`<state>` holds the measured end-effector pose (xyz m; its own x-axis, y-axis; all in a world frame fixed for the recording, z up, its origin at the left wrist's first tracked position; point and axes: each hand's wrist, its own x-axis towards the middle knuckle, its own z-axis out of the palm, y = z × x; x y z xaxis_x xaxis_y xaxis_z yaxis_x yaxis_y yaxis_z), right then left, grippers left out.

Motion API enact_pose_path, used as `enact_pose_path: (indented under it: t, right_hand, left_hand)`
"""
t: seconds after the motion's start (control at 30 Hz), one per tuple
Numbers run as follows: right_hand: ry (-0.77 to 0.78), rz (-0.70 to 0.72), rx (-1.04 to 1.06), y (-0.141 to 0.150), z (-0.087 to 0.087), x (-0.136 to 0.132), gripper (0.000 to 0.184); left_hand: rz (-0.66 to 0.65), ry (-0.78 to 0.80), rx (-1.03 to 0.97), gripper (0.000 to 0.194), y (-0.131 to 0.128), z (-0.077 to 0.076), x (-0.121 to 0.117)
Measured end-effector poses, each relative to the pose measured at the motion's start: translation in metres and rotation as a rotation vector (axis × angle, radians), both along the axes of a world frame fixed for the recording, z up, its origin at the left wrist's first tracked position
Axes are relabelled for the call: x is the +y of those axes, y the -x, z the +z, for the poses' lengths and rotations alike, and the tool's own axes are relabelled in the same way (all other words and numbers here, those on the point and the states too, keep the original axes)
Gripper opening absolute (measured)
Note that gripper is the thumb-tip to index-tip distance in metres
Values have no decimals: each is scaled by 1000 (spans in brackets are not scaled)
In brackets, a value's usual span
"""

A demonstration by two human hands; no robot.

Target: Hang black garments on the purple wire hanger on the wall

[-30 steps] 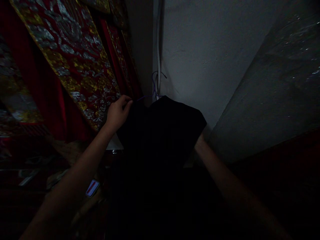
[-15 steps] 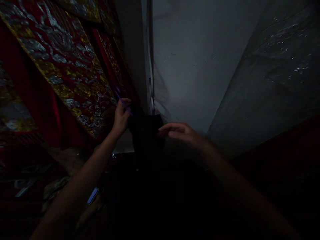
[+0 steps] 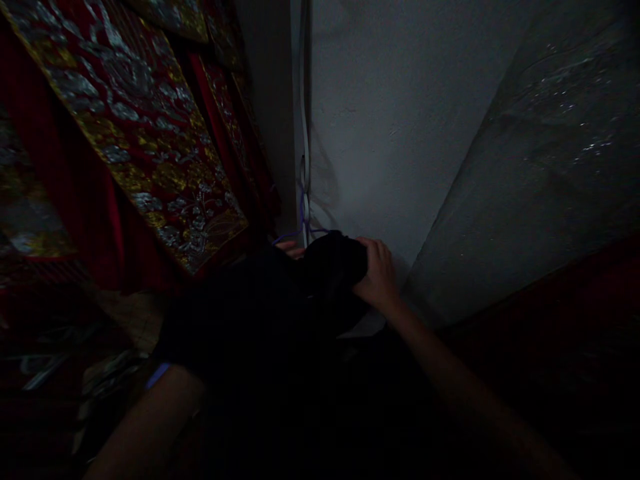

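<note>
A black garment point(image 3: 240, 300), very dark and with its outline partly lost, hangs in front of me. From its top rises a thin purple hanger point(image 3: 303, 217), apparently of wire, with its hook upward and its arms sloping to both sides. My left hand point(image 3: 291, 249) is mostly covered by the black cloth; only some fingers show, just under the hanger's left arm, and they look closed on it. The cloth also drapes over my left forearm. On the right, my right hand point(image 3: 377, 273) grips the bunched upper edge of the garment, fingers curled around it.
Red cloth with gold and silver embroidery point(image 3: 175, 147) hangs at the left. A pale wall point(image 3: 390, 133) stands ahead, with a narrow strip point(image 3: 305, 87) running down its edge. Shiny clear sheeting point(image 3: 560, 133) covers the right side. The lower area is too dark to make out.
My right hand has moved in from beside the black garment and closed on it. My left hand has moved rightward with the hanger, now upright, and the garment covers that hand and forearm.
</note>
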<state>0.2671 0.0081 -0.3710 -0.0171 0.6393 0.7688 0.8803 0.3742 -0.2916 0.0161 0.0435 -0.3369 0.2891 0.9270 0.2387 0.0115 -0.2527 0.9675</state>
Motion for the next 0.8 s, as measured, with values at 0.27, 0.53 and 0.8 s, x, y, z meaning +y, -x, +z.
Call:
enact_pose_path:
  t: [0.27, 0.53, 0.8]
  right_hand:
    - [-27, -306, 81, -28, 48, 33, 64]
    - [-28, -71, 28, -1, 50, 5, 85]
    - [389, 191, 896, 70, -74, -65, 35]
  left_hand:
    - [84, 313, -333, 57, 31, -74, -39]
    - [323, 364, -395, 49, 1, -101, -52]
    - [325, 584, -423, 25, -11, -118, -79]
